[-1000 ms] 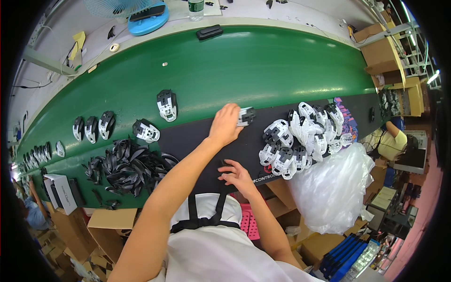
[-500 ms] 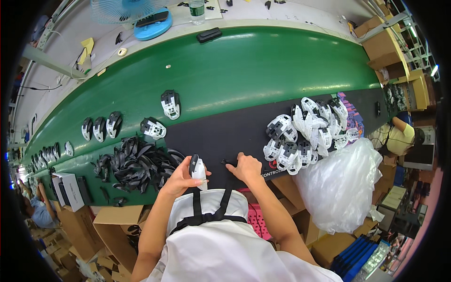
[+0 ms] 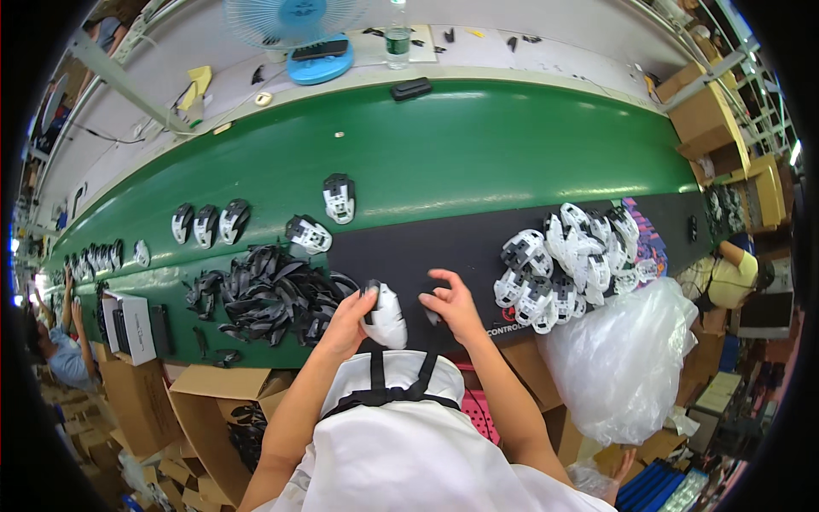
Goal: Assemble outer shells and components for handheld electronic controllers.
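Left hand (image 3: 344, 327) is clamped on a black-and-white mouse shell (image 3: 389, 320), thumb and fingers on its left edge. Shell is above the near edge of the mat, in front of the wearer's waist. Long axis runs roughly away from the body, near end leaning right; broad white face shows, black part sits up by the fingers.

Right hand (image 3: 456, 309) is just right of it, not touching the shell. Index and thumb apart; small dark piece (image 3: 432, 317) shows by the thumb. Can't tell if it's pinched.

Vs half a second ago: shell was edge-on and narrow, now rolled to its broad side. Right fingertips were down at a dark piece on the mat; hand now sits closer to the shell.

Outward: black mat (image 3: 409, 247) under the work, heap of dark curved parts (image 3: 277, 294) left, cluster of white-and-black shells (image 3: 563, 264) right.

Containers: open cardboard box (image 3: 213, 382) lower left, dark parts inside. Pale box (image 3: 141, 328) beyond the heap, dark contents too small to identify. Translucent plastic bag (image 3: 618, 367) at right; contents unreadable.
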The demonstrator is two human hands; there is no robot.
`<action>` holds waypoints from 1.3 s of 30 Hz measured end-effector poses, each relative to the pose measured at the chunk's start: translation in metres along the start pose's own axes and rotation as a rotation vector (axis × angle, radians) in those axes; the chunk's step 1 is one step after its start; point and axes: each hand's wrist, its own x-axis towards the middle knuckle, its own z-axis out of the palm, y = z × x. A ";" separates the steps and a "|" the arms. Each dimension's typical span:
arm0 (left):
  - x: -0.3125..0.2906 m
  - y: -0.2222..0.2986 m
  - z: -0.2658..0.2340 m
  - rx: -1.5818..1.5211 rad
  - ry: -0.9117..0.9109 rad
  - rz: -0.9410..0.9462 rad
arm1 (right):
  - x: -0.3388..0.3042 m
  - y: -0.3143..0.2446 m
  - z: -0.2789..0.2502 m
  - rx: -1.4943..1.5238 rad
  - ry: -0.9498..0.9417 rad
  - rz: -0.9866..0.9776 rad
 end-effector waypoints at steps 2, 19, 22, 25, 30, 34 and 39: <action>-0.009 0.009 0.020 0.067 0.079 0.095 | -0.018 -0.029 0.017 0.232 -0.038 -0.123; -0.032 0.021 0.079 0.024 0.185 0.205 | -0.043 -0.044 0.085 -0.146 0.154 -0.696; -0.035 0.022 0.076 0.132 0.111 0.238 | -0.045 -0.043 0.078 -0.027 0.101 -0.549; -0.036 0.021 0.073 0.185 0.074 0.237 | -0.052 -0.047 0.082 -0.095 0.139 -0.519; -0.040 0.022 0.075 0.668 0.114 0.473 | -0.038 -0.042 0.068 0.198 -0.071 -0.262; -0.050 0.026 0.090 0.931 0.113 0.541 | -0.040 -0.053 0.076 0.537 -0.147 0.184; -0.044 0.014 0.087 0.882 0.243 0.668 | -0.038 -0.044 0.089 0.510 0.022 0.057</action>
